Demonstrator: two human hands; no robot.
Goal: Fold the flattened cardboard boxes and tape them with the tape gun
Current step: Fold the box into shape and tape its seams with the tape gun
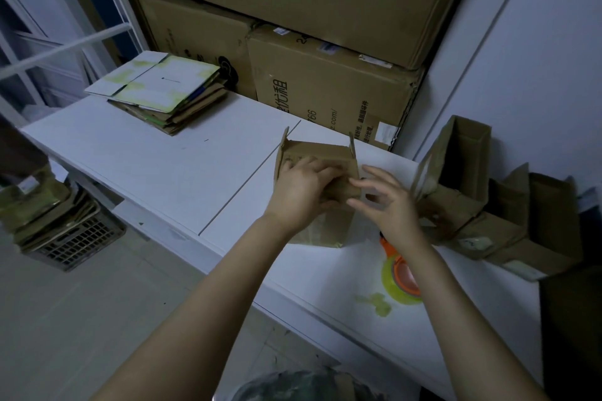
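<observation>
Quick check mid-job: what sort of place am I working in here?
Likely a stockroom or packing area: large cartons stacked behind the white table, a pile of flattened boxes on it, and a tape gun near its front edge.

White table (pixel 163 166): flattened stack (pixel 159 91), small box (pixel 316 156), tape gun (pixel 400 273), folded boxes (pixel 488 215).

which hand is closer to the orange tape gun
Right. The right hand is just beyond the orange tape gun, wrist over it; the left hand presses the small brown cardboard box, farther away.
</observation>
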